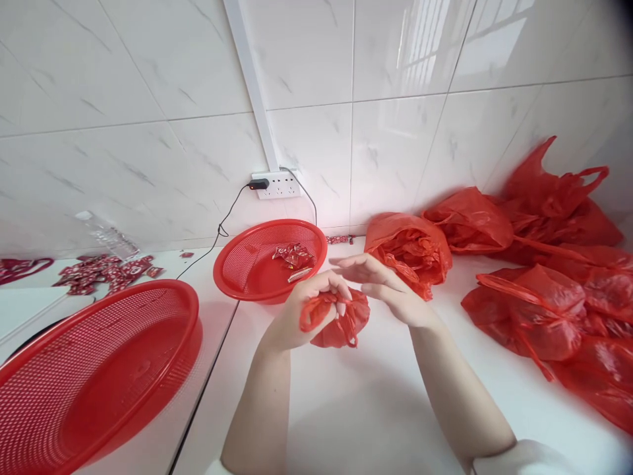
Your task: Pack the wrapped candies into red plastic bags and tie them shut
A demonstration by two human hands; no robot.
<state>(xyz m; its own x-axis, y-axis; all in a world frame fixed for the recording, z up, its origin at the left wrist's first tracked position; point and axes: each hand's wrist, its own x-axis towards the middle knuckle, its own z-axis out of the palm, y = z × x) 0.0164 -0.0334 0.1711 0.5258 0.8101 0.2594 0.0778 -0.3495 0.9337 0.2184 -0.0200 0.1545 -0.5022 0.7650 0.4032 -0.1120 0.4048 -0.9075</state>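
Observation:
A small red plastic bag (357, 309) hangs from my left hand (302, 310), which is closed round its gathered top. One loop of the bag sticks out beside the thumb. My right hand (383, 282) is just to the right of the bag, fingers stretched out toward the left fingertips, with nothing visible in it. Whether the right fingers touch the bag I cannot tell. Behind my hands stands a round red plastic basket (237, 247) with some small red packets (294, 256) inside. What the bag contains is hidden.
A larger red basket (192, 316) stands at the left. Red packets (106, 270) and a clear bottle (111, 237) lie behind it. Several filled red bags (539, 303) crowd the right side, and an open bag stuffed with red plastic (408, 247) sits nearer. A power strip (279, 185) is on the wall.

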